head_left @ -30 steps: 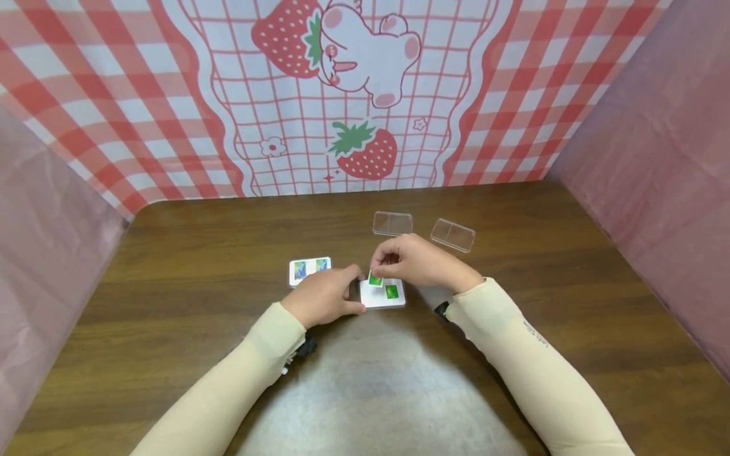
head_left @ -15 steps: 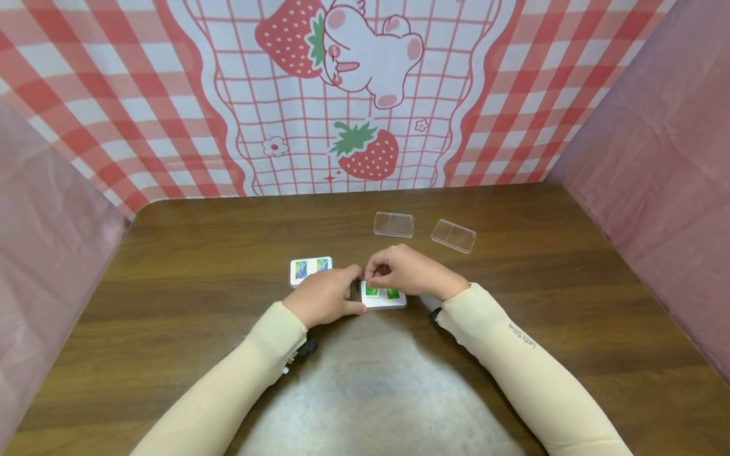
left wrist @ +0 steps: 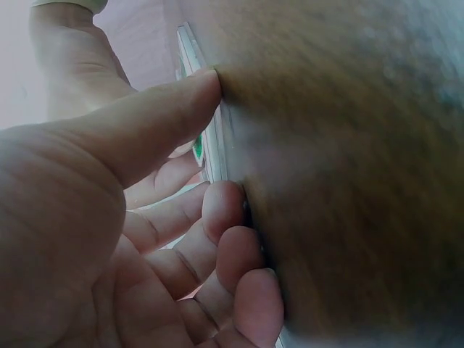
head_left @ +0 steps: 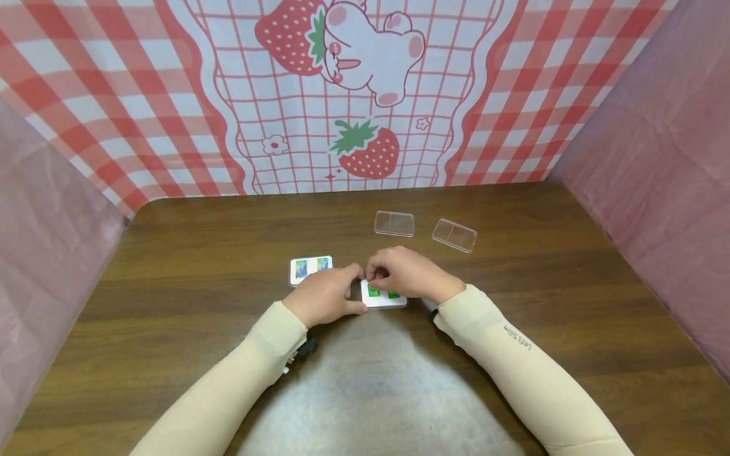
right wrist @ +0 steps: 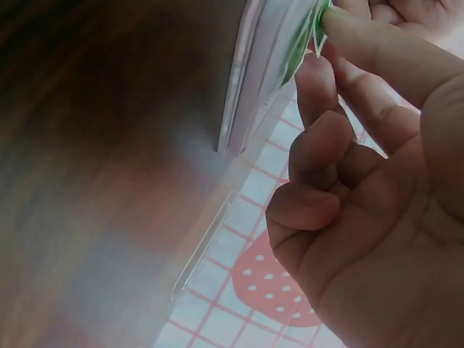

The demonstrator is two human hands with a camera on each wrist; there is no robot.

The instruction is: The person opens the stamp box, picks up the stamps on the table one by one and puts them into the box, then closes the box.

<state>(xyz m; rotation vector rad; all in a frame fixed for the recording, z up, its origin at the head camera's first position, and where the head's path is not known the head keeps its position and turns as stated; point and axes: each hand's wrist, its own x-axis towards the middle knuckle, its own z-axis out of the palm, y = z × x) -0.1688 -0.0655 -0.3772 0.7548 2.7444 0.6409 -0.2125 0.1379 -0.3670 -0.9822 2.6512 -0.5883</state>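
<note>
A flat white rectangular case [head_left: 383,303] with a clear base lies on the table. My left hand [head_left: 324,296] grips its left end, thumb at the near edge and fingertips at the far edge. Above the case, my right hand [head_left: 409,273] pinches a small white-bordered green picture square [head_left: 373,292] between thumb and index finger. In the right wrist view, this green square [right wrist: 319,27] tilts up from the white surface, with its other fingers curled behind. A second green picture [head_left: 393,294] sits on the right half of the case, partly covered by the right hand.
Left of the hands lies another white case [head_left: 293,272] bearing two blue-green pictures, partly behind the left hand. Two clear plastic covers, one left [head_left: 394,223] and one right [head_left: 454,235], lie farther back. A strawberry-print cloth [head_left: 365,152] hangs behind the wooden table [head_left: 199,247].
My right hand has lowered the green square from above the case onto its left half and has stayed there since. My left hand has kept its place at the case's left end.
</note>
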